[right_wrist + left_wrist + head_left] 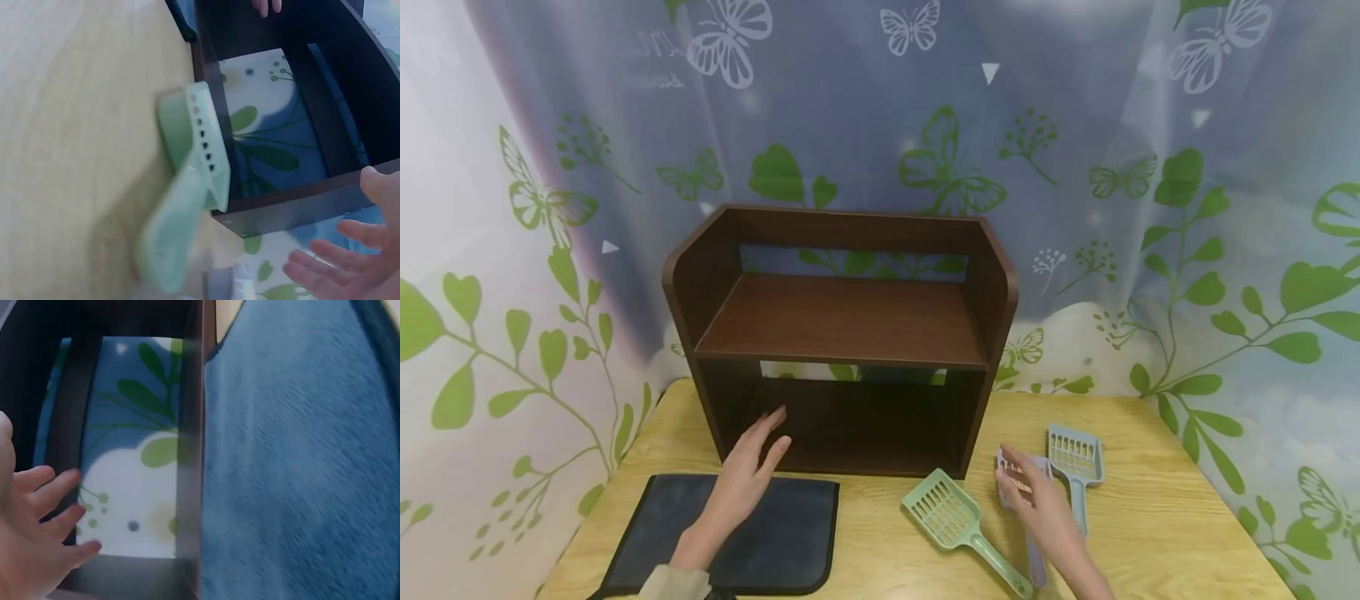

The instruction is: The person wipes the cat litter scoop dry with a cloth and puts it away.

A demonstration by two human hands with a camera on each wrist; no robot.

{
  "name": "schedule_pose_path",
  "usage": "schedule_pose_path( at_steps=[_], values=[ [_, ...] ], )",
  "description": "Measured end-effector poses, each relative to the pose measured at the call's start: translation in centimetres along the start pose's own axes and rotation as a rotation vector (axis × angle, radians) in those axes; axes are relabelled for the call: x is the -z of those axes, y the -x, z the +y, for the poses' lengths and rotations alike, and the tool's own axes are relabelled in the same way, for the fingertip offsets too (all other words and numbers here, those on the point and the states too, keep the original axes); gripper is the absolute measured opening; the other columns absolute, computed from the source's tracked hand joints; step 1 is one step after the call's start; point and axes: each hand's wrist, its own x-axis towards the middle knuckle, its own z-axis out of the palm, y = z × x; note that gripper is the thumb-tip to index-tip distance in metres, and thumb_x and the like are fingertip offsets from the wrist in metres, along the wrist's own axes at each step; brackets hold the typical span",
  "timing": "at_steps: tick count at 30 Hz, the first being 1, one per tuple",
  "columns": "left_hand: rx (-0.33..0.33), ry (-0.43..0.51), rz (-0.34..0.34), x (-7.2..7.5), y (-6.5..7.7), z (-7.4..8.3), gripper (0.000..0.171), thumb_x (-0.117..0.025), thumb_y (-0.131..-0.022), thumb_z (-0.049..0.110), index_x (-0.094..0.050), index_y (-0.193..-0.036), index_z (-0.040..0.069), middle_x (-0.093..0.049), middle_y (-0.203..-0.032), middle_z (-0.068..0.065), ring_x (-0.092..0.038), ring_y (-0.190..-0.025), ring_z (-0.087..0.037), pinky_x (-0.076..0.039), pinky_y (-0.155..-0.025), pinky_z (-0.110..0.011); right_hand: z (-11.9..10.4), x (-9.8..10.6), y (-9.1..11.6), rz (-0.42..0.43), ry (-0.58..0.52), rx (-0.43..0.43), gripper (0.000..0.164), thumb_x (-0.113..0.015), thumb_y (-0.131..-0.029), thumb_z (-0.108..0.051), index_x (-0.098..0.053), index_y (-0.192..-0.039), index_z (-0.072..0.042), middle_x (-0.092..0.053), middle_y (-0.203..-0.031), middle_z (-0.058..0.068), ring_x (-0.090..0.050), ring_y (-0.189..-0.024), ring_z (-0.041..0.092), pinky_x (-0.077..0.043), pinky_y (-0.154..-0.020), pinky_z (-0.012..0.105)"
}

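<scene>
Shelf (850, 321) at centre looks stiff, fairly heavy, best held by both side panels (996, 287); scoops (967, 536), lower right, seem light, best taken by the handles (1000, 565). Left hand (747, 471) and right hand (1043, 508) are apart, fingers extended, holding nothing. Wooden table (880, 533) below; leafy curtain (865, 125) behind.

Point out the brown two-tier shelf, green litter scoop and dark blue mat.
Brown two-tier shelf (846, 323): head view, on its upper board.
Green litter scoop (972, 539): head view, where slotted head meets handle.
Dark blue mat (790, 532): head view, on its bare right half.
</scene>
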Motion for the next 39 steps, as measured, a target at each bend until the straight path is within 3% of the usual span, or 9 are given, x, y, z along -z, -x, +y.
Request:
schedule_pose_path(
  at_steps=[6,10,14,23,30,36,39],
  values=[
    [0.071,0.068,-0.044,0.7,0.1,-1.7,0.044,-0.043,-0.109,0.039,-0.054,-0.144,0.015,-0.068,-0.130,-0.004,-0.064,-0.118,-0.032,-0.050,-0.094,-0.055,0.9,-1.3,1.0,-0.022,0.019,-0.061,0.040,-0.064,-0.101,-0.022,-0.060,-0.135,-0.001,-0.070,-0.116,0.016,-0.073,-0.096,0.029,-0.059,-0.081,0.039],
    [0.116,0.024,-0.073,1.2,0.1,-3.0,0.040,-0.047,-0.109,0.036,-0.062,-0.136,0.012,-0.072,-0.120,-0.003,-0.068,-0.110,-0.029,-0.054,-0.089,-0.049,0.9,-1.7,1.6,-0.047,0.052,-0.102,0.039,-0.067,-0.099,-0.022,-0.063,-0.132,-0.002,-0.071,-0.106,0.007,-0.072,-0.083,0.016,-0.057,-0.073,0.031],
    [0.140,-0.066,-0.105,1.7,0.2,-4.4,0.031,-0.055,-0.106,0.029,-0.069,-0.125,0.010,-0.073,-0.116,-0.006,-0.071,-0.104,-0.028,-0.057,-0.086,-0.046,0.7,-1.9,2.1,-0.089,0.082,-0.130,0.042,-0.067,-0.099,-0.026,-0.061,-0.131,0.000,-0.069,-0.099,0.002,-0.070,-0.079,0.013,-0.057,-0.071,0.030],
    [0.093,-0.268,-0.146,2.1,1.1,-6.5,0.012,-0.070,-0.097,0.017,-0.077,-0.105,0.013,-0.075,-0.104,-0.006,-0.072,-0.090,-0.028,-0.056,-0.078,-0.048,0.9,-2.4,2.7,-0.124,0.140,-0.142,0.034,-0.070,-0.096,-0.029,-0.061,-0.116,-0.002,-0.067,-0.084,-0.001,-0.063,-0.070,0.009,-0.052,-0.066,0.032],
    [0.064,-0.319,-0.181,2.1,1.4,-7.8,0.006,-0.074,-0.093,0.020,-0.077,-0.098,0.018,-0.073,-0.096,-0.001,-0.071,-0.088,-0.027,-0.055,-0.081,-0.050,0.9,-2.5,3.1,-0.170,0.209,-0.172,0.024,-0.067,-0.098,-0.034,-0.061,-0.093,-0.011,-0.058,-0.071,-0.005,-0.052,-0.065,0.010,-0.044,-0.062,0.031],
    [0.028,-0.356,-0.182,2.7,1.7,-8.0,0.015,-0.080,-0.087,0.031,-0.076,-0.095,0.019,-0.073,-0.094,0.001,-0.070,-0.087,-0.027,-0.055,-0.080,-0.049,1.0,-2.6,3.2,-0.206,0.211,-0.170,0.027,-0.064,-0.100,-0.035,-0.068,-0.087,-0.012,-0.057,-0.070,-0.005,-0.050,-0.064,0.012,-0.042,-0.061,0.031],
    [0.028,-0.364,-0.210,2.9,1.7,-8.1,0.020,-0.082,-0.084,0.034,-0.076,-0.095,0.018,-0.072,-0.095,-0.003,-0.070,-0.087,-0.030,-0.055,-0.079,-0.050,1.2,-2.7,3.1,-0.225,0.203,-0.162,0.030,-0.060,-0.102,-0.033,-0.073,-0.092,-0.008,-0.065,-0.076,0.001,-0.058,-0.069,0.017,-0.049,-0.067,0.038]
  ],
)
